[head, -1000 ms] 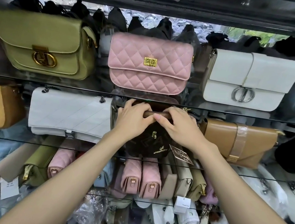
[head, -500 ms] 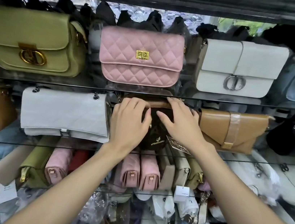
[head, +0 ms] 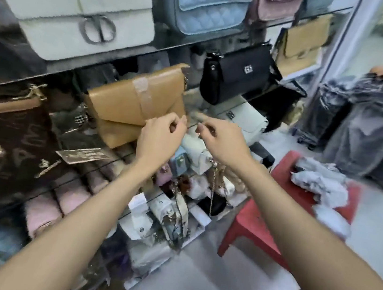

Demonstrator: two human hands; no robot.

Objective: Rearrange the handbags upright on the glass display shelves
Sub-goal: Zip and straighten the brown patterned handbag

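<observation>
A tan envelope handbag (head: 126, 108) with a taped flap stands tilted on the middle glass shelf (head: 99, 166). My left hand (head: 159, 138) is at its lower right corner, fingers pinched on the edge. Just to the right, my right hand (head: 220, 139) has its fingers curled; blur hides whether it holds anything. The dark brown monogram bag (head: 8, 143) stands at the left of the same shelf, its tag hanging in front. A black bag (head: 237, 72) stands right of the tan one.
A white bag (head: 82, 6) and a blue quilted bag (head: 210, 2) stand on the shelf above. Small bags crowd the lower shelves (head: 177, 206). A red plastic stool (head: 260, 223) with wrapped items and plastic-covered suitcases (head: 372, 126) stand on the floor at right.
The view has swung right and down. Both hands left the dark brown bag and moved right to the tan handbag's lower right corner.
</observation>
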